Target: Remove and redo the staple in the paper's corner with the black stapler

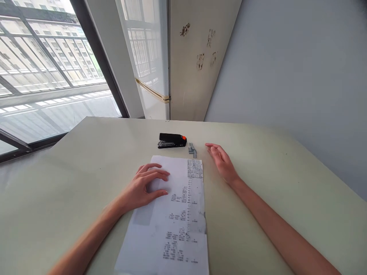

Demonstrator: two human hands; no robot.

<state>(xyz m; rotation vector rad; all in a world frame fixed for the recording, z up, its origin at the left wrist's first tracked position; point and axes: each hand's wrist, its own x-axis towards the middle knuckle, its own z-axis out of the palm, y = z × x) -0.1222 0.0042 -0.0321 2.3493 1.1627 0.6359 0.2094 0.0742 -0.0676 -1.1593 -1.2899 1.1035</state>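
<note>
A stack of printed paper point(160, 236) lies before me on the table, with rows of staples point(195, 169) covering its far right corner. My left hand point(149, 184) rests on the paper's left side, fingers spread, holding nothing. To the right of the sheets, my right hand point(220, 162) is on or just over the table, fingers extended and loosely together, with nothing visible in it. Beyond the paper sits a black stapler point(172, 140) with an orange-red mark at its right end. Several small strips of grey staples point(192, 150) lie between the stapler and the paper.
The pale table point(258, 164) spreads to both sides, its far edge just past the stapler. Behind it stand a white fridge-like cabinet point(189, 88) with a gold handle point(152, 91) and a plain wall point(292, 68). A dark-framed window point(100, 57) is on the left.
</note>
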